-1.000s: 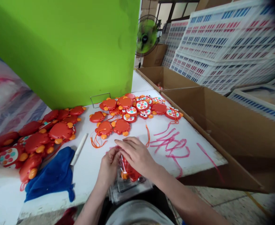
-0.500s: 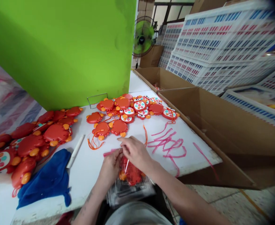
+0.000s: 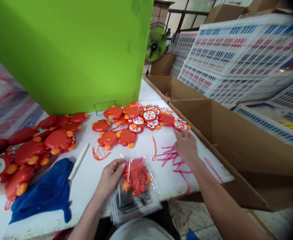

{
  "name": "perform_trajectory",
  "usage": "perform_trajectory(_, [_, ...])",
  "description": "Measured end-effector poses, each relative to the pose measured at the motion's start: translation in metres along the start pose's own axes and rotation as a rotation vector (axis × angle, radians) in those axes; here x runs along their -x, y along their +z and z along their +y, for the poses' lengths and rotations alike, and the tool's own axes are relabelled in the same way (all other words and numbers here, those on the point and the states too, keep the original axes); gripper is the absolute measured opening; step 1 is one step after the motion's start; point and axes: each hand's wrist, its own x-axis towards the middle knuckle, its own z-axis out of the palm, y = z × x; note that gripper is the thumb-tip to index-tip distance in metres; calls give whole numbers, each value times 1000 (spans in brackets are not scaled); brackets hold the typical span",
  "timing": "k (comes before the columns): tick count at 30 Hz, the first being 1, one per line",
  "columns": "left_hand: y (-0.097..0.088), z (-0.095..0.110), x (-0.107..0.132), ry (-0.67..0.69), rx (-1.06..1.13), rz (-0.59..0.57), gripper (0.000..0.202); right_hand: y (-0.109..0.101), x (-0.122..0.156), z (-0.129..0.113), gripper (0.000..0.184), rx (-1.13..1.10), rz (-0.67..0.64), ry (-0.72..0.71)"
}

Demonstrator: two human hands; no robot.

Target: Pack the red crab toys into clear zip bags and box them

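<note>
At the table's front edge lies a clear plastic bag (image 3: 150, 195) with a red crab-shaped toy (image 3: 137, 176) inside. My left hand (image 3: 113, 173) pinches the bag's upper left edge between thumb and fingers. Other clear bags appear stacked beneath it. Farther right, my right hand (image 3: 186, 146) reaches out with its fingers stretched, holding nothing. Its fingertips are at the near side of a crab toy (image 3: 180, 124) with a white, dotted front; whether they touch it I cannot tell. Pink strips (image 3: 170, 155) lie beside and partly under that hand. An orange cord loop (image 3: 154, 148) rests between my hands.
Several red toys (image 3: 127, 136) are piled at the table's back, and more (image 3: 58, 139) at the left. A blue cloth (image 3: 45, 190) and a white stick (image 3: 78, 161) lie on the left. Open cardboard boxes (image 3: 226, 133) border the right side, with white crates (image 3: 218, 73) behind.
My right hand has left the bag and moved right and away toward the toy at the pile's end. My left hand stays at the bag, now shifted slightly left.
</note>
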Motion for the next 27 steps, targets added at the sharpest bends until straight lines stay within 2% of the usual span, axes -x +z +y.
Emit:
perform_trajectory(3, [0, 2, 1, -13, -30, 17, 38, -11, 13, -26, 51, 36, 198, -65])
perform_trajectory(6, [-2, -3, 1, -4, -56, 36, 36, -17, 22, -50, 40, -36, 191, -173])
perform_trajectory(8, [-3, -7, 0, 10, -64, 32, 34, -15, 21, -54, 30, -53, 157, -185])
perform_trajectory(10, [-4, -9, 0, 23, -73, 23, 33, -8, 14, -47, 22, -44, 147, -117])
perform_trajectory(14, [-3, -9, 0, 42, -93, 25, 31, 9, -12, -15, 15, 26, 85, 18])
perform_trajectory(19, [-2, -9, 0, 54, -75, 43, 31, 20, -33, 15, 20, 70, -158, -52])
perform_trajectory(21, [-2, -9, 1, 49, -73, 45, 31, 17, -36, 27, 25, 65, -204, -52])
perform_trajectory(23, [-2, -8, 2, 50, -70, 45, 31, 11, -36, 38, 38, 81, -186, 5])
perform_trajectory(25, [-1, -6, 2, 56, -66, 36, 30, 2, -33, 41, 50, 81, -93, 86])
perform_trajectory(27, [-1, -4, 2, 60, -62, 27, 31, -7, -24, 31, 47, 7, 15, 94])
